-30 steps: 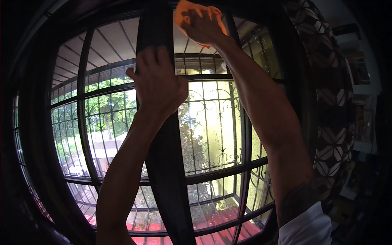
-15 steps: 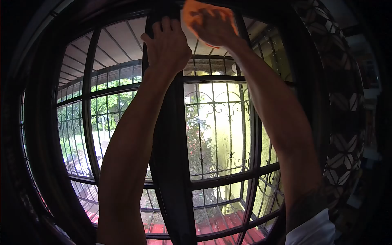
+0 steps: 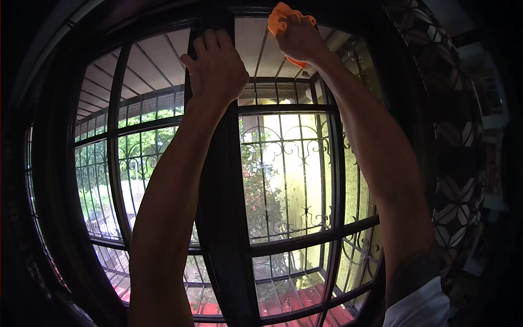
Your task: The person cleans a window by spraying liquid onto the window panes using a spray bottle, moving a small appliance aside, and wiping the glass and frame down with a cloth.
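Observation:
Both my arms reach up to a dark-framed window. My left hand [image 3: 217,68] lies on the dark central post [image 3: 224,180] near its top, fingers spread and holding nothing. An orange cloth [image 3: 279,19] is bunched in my right hand [image 3: 300,41], whose fingers curl over it against the upper part of the right window pane [image 3: 256,49]. A corner of the cloth hangs below the hand.
Black ornamental bars [image 3: 289,143] stand outside the glass. Beyond them are plants, a yellow wall [image 3: 313,180] and a red surface below. A patterned curtain [image 3: 455,191] hangs at the right, with shelves behind it.
My right hand has moved a little right and down in view, and the cloth, spread flatter before, is now more bunched. My left hand stays on the post. The view has shifted slightly.

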`<state>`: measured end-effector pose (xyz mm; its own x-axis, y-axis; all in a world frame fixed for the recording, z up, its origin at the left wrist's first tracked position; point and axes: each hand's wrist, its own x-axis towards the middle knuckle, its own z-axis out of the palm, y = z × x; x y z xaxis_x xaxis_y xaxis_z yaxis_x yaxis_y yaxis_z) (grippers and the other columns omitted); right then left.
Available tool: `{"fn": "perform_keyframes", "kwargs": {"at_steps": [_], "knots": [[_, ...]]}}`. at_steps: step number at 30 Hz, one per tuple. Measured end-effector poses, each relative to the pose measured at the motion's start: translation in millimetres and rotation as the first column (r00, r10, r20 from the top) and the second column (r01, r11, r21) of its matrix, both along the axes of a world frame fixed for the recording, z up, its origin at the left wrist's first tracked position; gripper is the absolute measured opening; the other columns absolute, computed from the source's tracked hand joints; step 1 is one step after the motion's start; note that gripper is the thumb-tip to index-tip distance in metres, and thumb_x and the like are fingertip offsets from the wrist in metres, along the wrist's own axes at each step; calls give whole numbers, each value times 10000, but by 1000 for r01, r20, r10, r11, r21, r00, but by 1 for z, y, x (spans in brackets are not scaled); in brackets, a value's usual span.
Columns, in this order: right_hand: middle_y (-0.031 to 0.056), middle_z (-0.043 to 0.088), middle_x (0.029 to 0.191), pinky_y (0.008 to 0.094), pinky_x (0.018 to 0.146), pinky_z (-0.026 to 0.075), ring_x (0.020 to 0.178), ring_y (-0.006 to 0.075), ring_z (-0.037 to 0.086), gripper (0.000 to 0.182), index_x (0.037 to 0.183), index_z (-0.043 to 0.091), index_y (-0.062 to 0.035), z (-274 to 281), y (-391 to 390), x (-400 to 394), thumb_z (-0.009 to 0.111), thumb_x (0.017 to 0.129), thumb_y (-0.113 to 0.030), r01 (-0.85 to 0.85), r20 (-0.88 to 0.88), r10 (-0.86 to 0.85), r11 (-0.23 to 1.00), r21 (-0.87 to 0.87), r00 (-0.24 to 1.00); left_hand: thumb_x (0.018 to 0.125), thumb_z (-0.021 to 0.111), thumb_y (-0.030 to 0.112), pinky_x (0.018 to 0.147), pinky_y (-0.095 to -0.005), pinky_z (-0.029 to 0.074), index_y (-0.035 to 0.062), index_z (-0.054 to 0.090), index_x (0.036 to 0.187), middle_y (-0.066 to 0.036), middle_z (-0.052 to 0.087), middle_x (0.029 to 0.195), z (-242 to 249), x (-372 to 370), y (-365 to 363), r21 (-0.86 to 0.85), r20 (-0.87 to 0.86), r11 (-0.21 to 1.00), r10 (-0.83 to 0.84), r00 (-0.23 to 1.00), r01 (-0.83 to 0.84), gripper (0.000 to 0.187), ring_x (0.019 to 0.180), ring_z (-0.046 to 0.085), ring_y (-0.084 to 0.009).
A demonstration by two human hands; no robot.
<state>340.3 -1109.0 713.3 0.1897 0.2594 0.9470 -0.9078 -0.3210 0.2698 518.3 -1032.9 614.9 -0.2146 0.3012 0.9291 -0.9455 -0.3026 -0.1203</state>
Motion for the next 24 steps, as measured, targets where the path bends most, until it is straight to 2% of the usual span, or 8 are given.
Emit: {"fn": "perform_keyframes", "kwargs": {"at_steps": [6,10,12,15,18,22,23,24], "knots": [[100,506,1436,596,1092,315,1377,379,379,544,1423,509,-226,-8,9,28,464,905,-387,-76,-37,75,997,-11,996,810,643,162,881,-627,379,-54,447,1239,-197,458,1288,1,4,-4,-35,36,996,-80,996,81,519,1191,451,-359],[75,561,1372,539,1050,355,1278,330,444,464,1343,596,-211,-42,7,21,481,899,-279,-191,-319,156,978,-80,935,822,634,168,864,-630,374,-23,435,1232,-184,456,1297,4,8,-4,-34,66,991,-125,990,127,494,1216,435,-367],[111,604,1293,499,1042,384,1224,336,475,416,1275,649,-190,-63,-1,15,503,886,-163,-413,-496,354,911,-10,793,830,625,167,862,-631,373,-15,429,1242,-179,461,1302,5,12,-7,-47,88,986,-156,984,160,491,1232,428,-369],[169,630,1169,473,1028,417,1188,338,498,404,1240,666,-145,-107,27,8,546,858,-94,-383,-514,468,883,270,719,843,608,163,860,-634,371,-6,419,1265,-172,472,1313,6,17,-8,-83,141,975,-194,971,207,492,1259,417,-372],[196,627,1059,467,1005,453,1154,334,523,421,1228,666,-103,-130,33,6,561,824,-47,-358,-543,519,853,380,660,847,600,144,857,-635,370,-14,393,1314,-174,489,1324,4,19,-6,-77,155,969,-221,963,235,535,1271,418,-379],[199,647,984,440,938,524,1074,331,580,397,1213,668,-60,-142,42,-8,606,821,-40,-316,-524,439,896,311,730,944,562,188,936,-653,315,18,323,1448,-175,452,1401,2,21,-2,-11,56,987,-161,985,162,583,1338,376,-364],[108,685,1046,427,944,514,1073,272,571,394,1195,664,-65,-146,41,-16,555,825,11,-272,-504,386,919,287,773,945,560,182,937,-655,315,14,319,1447,-180,450,1402,2,22,-2,-20,66,987,-158,985,160,582,1340,374,-365],[108,685,1046,427,944,514,1073,272,571,394,1195,664,-65,-150,39,-29,555,825,11,-267,-503,379,922,282,777,946,558,177,937,-658,314,9,316,1447,-186,448,1403,2,21,-2,-35,76,987,-154,985,157,580,1342,372,-366]]}}
